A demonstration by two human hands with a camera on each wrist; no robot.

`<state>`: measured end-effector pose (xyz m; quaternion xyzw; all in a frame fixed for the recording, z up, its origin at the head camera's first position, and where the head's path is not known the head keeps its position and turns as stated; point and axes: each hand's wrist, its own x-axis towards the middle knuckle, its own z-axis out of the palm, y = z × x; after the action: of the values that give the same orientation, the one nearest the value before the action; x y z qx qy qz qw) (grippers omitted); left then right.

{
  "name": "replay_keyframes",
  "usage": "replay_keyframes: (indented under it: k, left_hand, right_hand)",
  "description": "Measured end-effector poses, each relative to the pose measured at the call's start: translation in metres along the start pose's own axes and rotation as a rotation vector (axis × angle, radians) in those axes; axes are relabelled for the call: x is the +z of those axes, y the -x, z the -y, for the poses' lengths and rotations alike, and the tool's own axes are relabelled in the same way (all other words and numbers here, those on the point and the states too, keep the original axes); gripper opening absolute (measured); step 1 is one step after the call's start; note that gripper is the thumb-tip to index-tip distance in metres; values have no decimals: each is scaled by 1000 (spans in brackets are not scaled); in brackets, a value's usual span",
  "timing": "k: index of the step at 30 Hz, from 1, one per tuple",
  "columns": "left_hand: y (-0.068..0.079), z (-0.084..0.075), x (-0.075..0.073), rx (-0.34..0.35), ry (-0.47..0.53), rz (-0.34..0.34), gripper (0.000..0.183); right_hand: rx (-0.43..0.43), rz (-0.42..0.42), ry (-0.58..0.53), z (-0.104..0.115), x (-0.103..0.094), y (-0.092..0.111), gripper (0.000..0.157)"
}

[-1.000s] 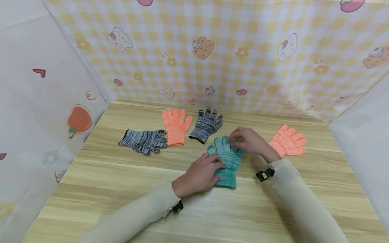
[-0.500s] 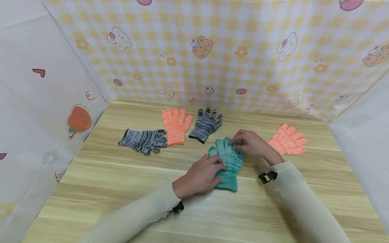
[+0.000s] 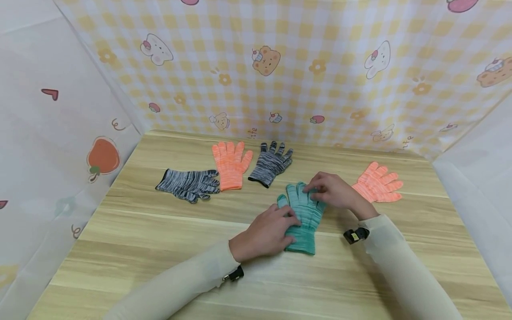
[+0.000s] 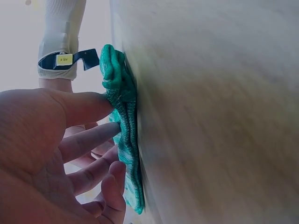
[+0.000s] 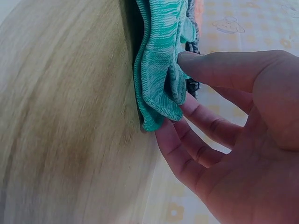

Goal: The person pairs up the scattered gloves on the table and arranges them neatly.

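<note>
A green knit glove lies on the table between my hands, fingers pointing away and cuff toward me. In the right wrist view, more than one layer of the green fabric shows at its finger ends. My left hand rests thumb and fingertips on the glove's left side, near the cuff; the left wrist view shows these fingers loosely bent on top of it. My right hand touches the glove's fingers at the far right, thumb on the upper face and fingertips at the ends.
Behind lie an orange glove, a grey-black glove and, farther left, another grey-black glove. A second orange glove lies beyond my right wrist, partly covered by it. A checked cloth hangs along the table's back edge.
The green glove has slid slightly toward me and to the right, with both hands staying on it. The other gloves lie where they were.
</note>
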<state>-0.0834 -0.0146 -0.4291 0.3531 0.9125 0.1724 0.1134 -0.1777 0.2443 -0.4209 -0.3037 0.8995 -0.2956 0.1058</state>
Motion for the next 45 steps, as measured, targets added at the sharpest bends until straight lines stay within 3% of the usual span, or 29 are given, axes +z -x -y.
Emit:
replay_keyframes:
  k: [16,22,26,32,38,45]
  left_hand:
    - [-1,-1,1,14,13,-10,36]
    - [4,3,1,27,109,-55,34]
    - [10,8,-2,37,213,-123,31]
    - [15,16,-8,40,309,-246,30]
    - [16,26,-17,-24,425,-350,32]
    - [15,45,-32,-112,635,-360,57]
  right_hand:
    - [4,-5,-26,-4,0,5,23]
    - [0,-59,-68,-7,2,9,26]
    - [61,-97,-111,-8,2,11,32]
    - [201,-181,-236,-5,0,12,38]
    - [329,-254,-523,1,-5,7,46]
    - [357,-290,-720,7,-10,-6,51]
